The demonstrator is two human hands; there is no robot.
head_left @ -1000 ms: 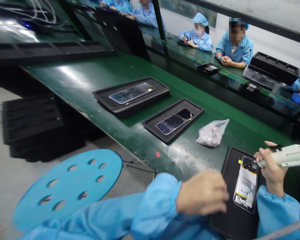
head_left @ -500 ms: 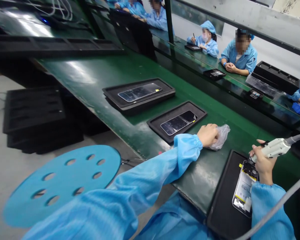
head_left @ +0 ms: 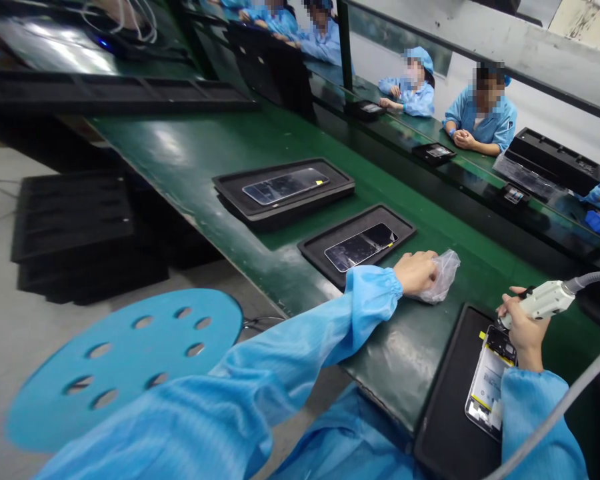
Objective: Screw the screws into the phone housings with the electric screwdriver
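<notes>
My left hand reaches out over the green belt with its fingers inside or on a clear plastic bag of small parts; the fingertips are hidden by the bag. My right hand grips a white electric screwdriver with a grey hose, its tip down on an open phone. That phone lies back-up in a black tray at the near edge of the belt.
Two more black trays with phones lie farther along the green conveyor belt. A blue perforated stool stands to the left. Stacks of black trays sit on the floor. Several people in blue coats sit across the line.
My left hand went from beside the near tray out to the plastic bag and now stays on it. The right hand keeps the screwdriver on the phone. The view shifted slightly.
</notes>
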